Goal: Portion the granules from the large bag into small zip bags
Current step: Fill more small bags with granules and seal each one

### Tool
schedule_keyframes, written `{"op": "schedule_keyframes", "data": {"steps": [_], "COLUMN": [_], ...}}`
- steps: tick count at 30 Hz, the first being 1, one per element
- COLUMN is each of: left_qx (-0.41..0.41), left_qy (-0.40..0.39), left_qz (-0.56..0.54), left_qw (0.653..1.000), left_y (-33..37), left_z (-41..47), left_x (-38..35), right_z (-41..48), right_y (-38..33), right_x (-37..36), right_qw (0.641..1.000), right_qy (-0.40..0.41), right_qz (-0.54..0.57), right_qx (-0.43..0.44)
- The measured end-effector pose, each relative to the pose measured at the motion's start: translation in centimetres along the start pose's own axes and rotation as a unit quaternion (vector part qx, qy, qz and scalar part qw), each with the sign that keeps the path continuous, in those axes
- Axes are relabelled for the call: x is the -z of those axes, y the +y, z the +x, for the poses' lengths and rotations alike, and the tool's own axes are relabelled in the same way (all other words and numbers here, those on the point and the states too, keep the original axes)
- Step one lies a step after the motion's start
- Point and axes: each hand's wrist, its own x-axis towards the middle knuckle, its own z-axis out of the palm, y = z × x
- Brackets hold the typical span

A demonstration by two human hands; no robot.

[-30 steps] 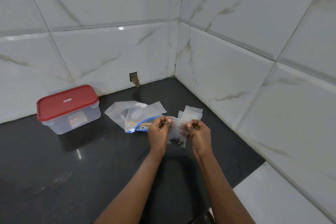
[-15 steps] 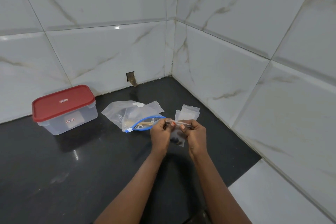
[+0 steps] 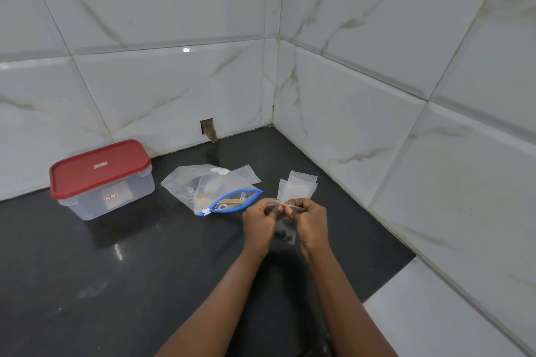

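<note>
A small clear zip bag (image 3: 285, 229) with a few dark granules at its bottom hangs above the black counter. My left hand (image 3: 259, 220) and my right hand (image 3: 311, 219) both pinch its top strip, fingertips close together. Behind my left hand lies the large clear bag (image 3: 208, 185) with a blue zip mouth, open toward me, pale granules inside. A small stack of empty zip bags (image 3: 298, 185) lies just beyond my right hand.
A clear plastic box with a red lid (image 3: 100, 178) stands at the left by the back wall. Tiled walls meet in a corner behind the bags. The black counter (image 3: 116, 284) ends at a white tiled ledge (image 3: 435, 313) on the right.
My hands have drawn closer together along the small bag's top strip. The bag's mouth, spread wide a second ago, now looks pressed flat between my fingers.
</note>
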Motion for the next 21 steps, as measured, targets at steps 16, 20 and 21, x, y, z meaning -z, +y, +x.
{"op": "schedule_keyframes", "data": {"steps": [16, 20, 21], "left_qx": [0.041, 0.058, 0.05], "left_qy": [-0.017, -0.048, -0.058], "left_qz": [-0.031, -0.069, -0.07], "left_qw": [0.999, 0.995, 0.995], "left_y": [0.1, 0.2, 0.1], "left_z": [0.3, 0.5, 0.5], "left_x": [-0.1, 0.2, 0.3], "right_z": [-0.3, -0.2, -0.1], "right_y": [-0.1, -0.1, -0.1], "right_x": [0.4, 0.7, 0.9], "right_qw": [0.998, 0.997, 0.998], "right_qy": [0.041, 0.072, 0.067], "right_qz": [-0.045, 0.014, 0.009], "right_qx": [0.002, -0.019, -0.012]}}
